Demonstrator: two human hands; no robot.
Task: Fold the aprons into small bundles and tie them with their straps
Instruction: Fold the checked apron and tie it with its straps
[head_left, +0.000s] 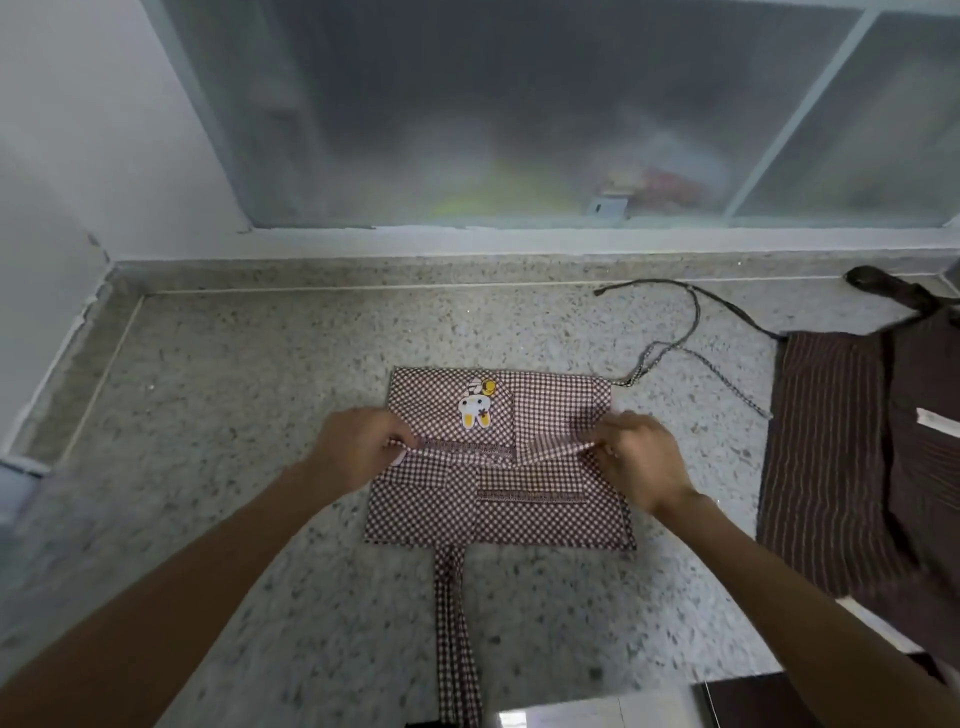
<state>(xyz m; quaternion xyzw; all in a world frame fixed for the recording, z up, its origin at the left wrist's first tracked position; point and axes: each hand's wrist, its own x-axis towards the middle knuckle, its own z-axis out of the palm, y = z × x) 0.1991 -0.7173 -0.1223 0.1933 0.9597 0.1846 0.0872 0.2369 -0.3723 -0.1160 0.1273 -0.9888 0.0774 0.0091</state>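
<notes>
A brown-and-white checked apron (498, 509) lies folded into a rectangle on the speckled stone counter (234, 415). A white rabbit patch (477, 408) shows on its far left part. My left hand (358, 447) pinches the fold at the apron's left edge. My right hand (636, 457) pinches the same fold at the right edge, and the cloth is lifted into a ridge between them. Checked straps (457, 639) trail from the near edge toward me. A thin tie strap (675, 343) curls on the counter beyond the far right corner.
A dark brown striped apron (852, 457) lies spread at the right, partly over the counter's edge. A frosted window (519, 114) stands behind the counter, and a white wall (78, 156) closes the left side. A dark object (748, 699) sits at the near right.
</notes>
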